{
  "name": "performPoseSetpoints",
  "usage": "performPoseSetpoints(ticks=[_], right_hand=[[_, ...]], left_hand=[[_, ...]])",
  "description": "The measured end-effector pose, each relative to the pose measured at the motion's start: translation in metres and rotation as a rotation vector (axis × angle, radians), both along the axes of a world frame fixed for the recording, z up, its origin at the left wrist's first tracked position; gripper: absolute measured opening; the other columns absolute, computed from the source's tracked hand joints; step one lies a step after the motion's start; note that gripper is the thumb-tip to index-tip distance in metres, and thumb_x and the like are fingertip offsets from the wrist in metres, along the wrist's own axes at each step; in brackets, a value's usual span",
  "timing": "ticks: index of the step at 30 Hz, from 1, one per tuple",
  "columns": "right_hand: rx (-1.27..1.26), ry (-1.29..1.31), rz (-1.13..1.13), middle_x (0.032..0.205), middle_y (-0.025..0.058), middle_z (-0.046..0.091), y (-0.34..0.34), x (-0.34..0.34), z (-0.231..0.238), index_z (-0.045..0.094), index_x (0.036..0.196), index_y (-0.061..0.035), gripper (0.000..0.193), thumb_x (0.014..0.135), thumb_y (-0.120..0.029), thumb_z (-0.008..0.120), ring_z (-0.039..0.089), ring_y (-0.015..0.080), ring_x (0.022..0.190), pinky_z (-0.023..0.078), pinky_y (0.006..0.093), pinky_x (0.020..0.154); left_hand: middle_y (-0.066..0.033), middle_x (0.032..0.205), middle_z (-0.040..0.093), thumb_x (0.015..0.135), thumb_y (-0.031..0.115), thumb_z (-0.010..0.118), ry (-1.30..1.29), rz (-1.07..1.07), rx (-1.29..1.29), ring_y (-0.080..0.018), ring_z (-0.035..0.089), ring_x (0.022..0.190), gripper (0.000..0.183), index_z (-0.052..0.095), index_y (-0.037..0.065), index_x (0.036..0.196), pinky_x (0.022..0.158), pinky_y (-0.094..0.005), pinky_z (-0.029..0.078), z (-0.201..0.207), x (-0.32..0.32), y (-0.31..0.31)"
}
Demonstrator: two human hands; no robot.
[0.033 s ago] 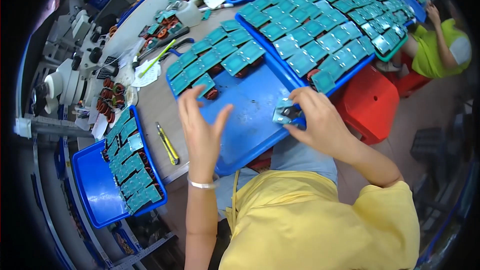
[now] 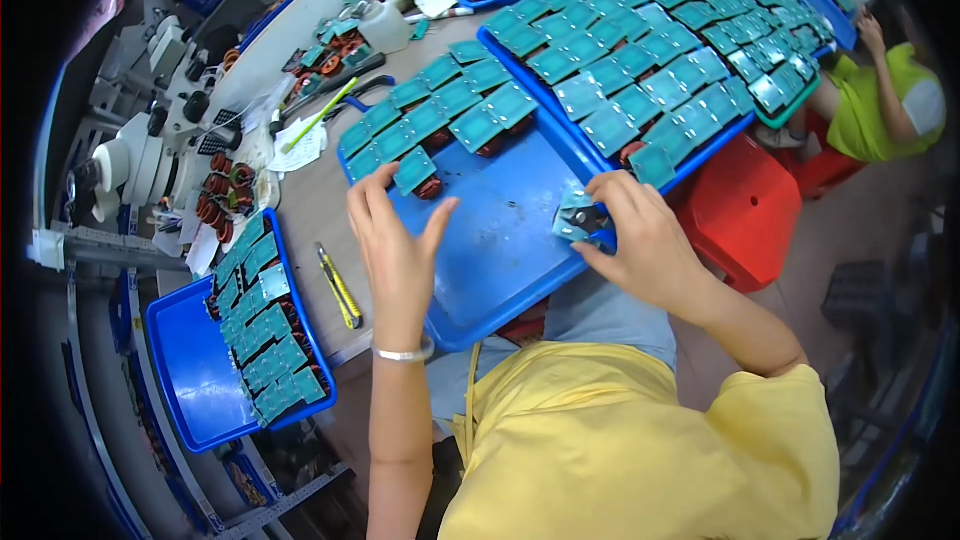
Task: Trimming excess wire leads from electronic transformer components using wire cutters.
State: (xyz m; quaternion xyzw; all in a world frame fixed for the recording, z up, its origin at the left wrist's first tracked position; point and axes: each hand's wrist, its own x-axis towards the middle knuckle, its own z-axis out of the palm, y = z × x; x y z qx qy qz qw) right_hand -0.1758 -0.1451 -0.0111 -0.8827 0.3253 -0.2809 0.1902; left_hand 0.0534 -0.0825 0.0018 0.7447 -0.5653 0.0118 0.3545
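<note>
My left hand [image 2: 393, 255] is raised over the left edge of the blue tray [image 2: 500, 275]. Its thumb and fingers are spread, with nothing between them. The nearest teal circuit board [image 2: 415, 171] has a copper-coloured coil under it and lies just beyond my fingertips. Over the tray's right side, my right hand [image 2: 640, 245] is closed around small cutters [image 2: 592, 221] with dark jaws and blue handles. Another teal board [image 2: 570, 212] shows at the jaws; whether my fingers also hold it, I cannot tell. Rows of teal boards [image 2: 430, 118] fill the tray's far part.
A second blue tray packed with boards [image 2: 640, 105] adjoins on the right. A yellow utility knife [image 2: 340, 287] lies to the left, near a lower blue tray [image 2: 190, 370]. A red stool [image 2: 740, 210] stands at right; beyond it sits a person in a lime-green top [image 2: 890, 110].
My left hand has shifted slightly left. My right hand keeps its grip on the cutters, and the whole view has moved a little.
</note>
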Motion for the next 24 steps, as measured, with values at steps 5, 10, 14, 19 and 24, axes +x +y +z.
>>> performPoseSetpoints(ticks=[5, 10, 14, 19, 24], right_hand=[[-0.143, 0.141, -0.12, 0.091, 0.0137, 0.047, 0.0, 0.007, 0.001, 0.046, 0.091, -0.0005, 0.046, 0.061, -0.02, 0.075, 0.048, 0.0306, 0.083, 0.04, 0.0365, 0.069], [-0.121, 0.151, -0.093, 0.09, 0.0132, 0.046, 0.004, 0.009, 0.001, 0.047, 0.089, 0.0005, 0.05, 0.063, -0.032, 0.074, 0.046, 0.0292, 0.085, 0.04, 0.0347, 0.07], [-0.057, -0.052, 0.021, 0.082, 0.0127, 0.05, 0.004, 0.0, 0.016, 0.049, 0.088, 0.0003, 0.04, 0.065, -0.022, 0.073, 0.053, 0.0273, 0.075, 0.045, 0.034, 0.065], [0.093, -0.259, 0.106, 0.08, 0.0133, 0.057, 0.006, -0.015, 0.033, 0.053, 0.082, -0.0008, 0.023, 0.061, -0.007, 0.06, 0.059, 0.0222, 0.061, 0.047, 0.0292, 0.055], [0.15, -0.336, 0.346, 0.087, 0.0122, 0.054, -0.002, 0.006, 0.042, 0.051, 0.103, 0.0004, 0.033, 0.083, -0.025, 0.052, 0.052, 0.0198, 0.071, 0.042, 0.028, 0.067]], left_hand=[[-0.0172, 0.098, 0.054, 0.067, 0.037, 0.074, -0.411, 0.191, 0.126, -0.0321, 0.052, 0.089, 0.061, 0.047, -0.001, 0.106, 0.075, -0.0401, 0.042, -0.028, 0.027, -0.029], [-0.0196, 0.082, 0.06, 0.071, 0.03, 0.071, -0.314, 0.225, 0.163, -0.0375, 0.057, 0.076, 0.049, 0.047, 0.002, 0.103, 0.064, -0.044, 0.043, -0.041, 0.034, -0.028], [-0.0151, 0.088, 0.058, 0.078, 0.009, 0.062, 0.153, 0.024, 0.017, -0.0245, 0.061, 0.079, 0.035, 0.049, 0.004, 0.11, 0.069, -0.0332, 0.049, -0.035, 0.034, -0.008], [-0.0087, 0.103, 0.052, 0.076, -0.008, 0.057, 1.017, -0.276, -0.173, -0.0185, 0.057, 0.095, 0.056, 0.035, 0.003, 0.127, 0.077, -0.0262, 0.048, 0.007, -0.012, 0.02], [-0.0118, 0.106, 0.052, 0.075, -0.009, 0.058, 1.206, -0.333, -0.15, -0.0211, 0.056, 0.099, 0.07, 0.021, 0.004, 0.132, 0.081, -0.0294, 0.049, 0.031, -0.03, 0.046]])
